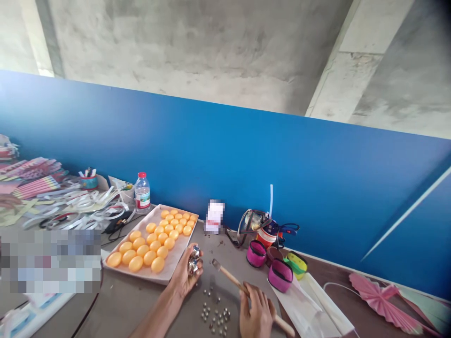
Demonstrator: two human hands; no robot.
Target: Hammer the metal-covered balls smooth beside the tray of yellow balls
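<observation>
My left hand point(183, 277) is closed around shiny silver balls point(193, 260), two of which show at its fingertips. In my right hand point(256, 307) is a wooden-handled brush point(230, 278). Its flat, metallic-looking end points up and left towards the silver balls, apart from them. Small round silvery beads point(219, 318) lie loose on the table between my hands. Just left of my left hand is a shallow white tray point(155, 277), holding rows of orange balls point(150, 257) like ping-pong balls.
A red-capped bottle point(143, 195) stands behind the tray. Pink and black bands point(280, 276), a green band point(296, 264) and white sheets point(303, 305) lie to the right. White strips point(88, 202) clutter the left. A blue partition point(225, 155) borders the table point(141, 307).
</observation>
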